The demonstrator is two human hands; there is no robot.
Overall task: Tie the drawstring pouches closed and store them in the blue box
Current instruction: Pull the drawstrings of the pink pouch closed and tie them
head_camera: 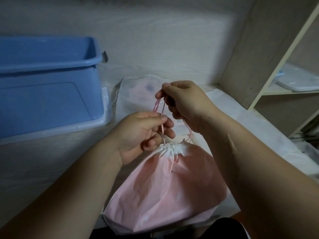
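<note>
Nearest, at 6 o'clock: pink drawstring pouch (165, 190) lying on the pale wood-grain bench (43, 161), its lower edge at the bench's near edge, body full and rumpled. Its white neck (170, 149) is gathered tight into pleats and points toward 12 o'clock. Two bare forearms come in from 7 and 4 o'clock and meet just above the neck. Left hand (141, 133): grip pinched on a strand of the pink drawstring (158, 106) between thumb and forefinger, the other fingers curled below, close to the neck. Right hand (184, 104), slightly farther and higher: grip pinched on the top of the drawstring loop at thumb and fingertip; another strand runs from under this hand down to the neck at its 1 o'clock side. The strands are lifted clear of the bench. Beyond the hands, at 12 o'clock: a second pouch (136, 94), translucent white with faint pink inside, flat on the bench, partly hidden by the hands. At 9 to 10 o'clock, well apart from the pink pouch: blue box (48, 83), open-topped, standing on the bench; contents cannot be seen. At 2 to 3 o'clock: cream shelf unit (283, 94), with a white tray-like object (296, 80) on one shelf.
</note>
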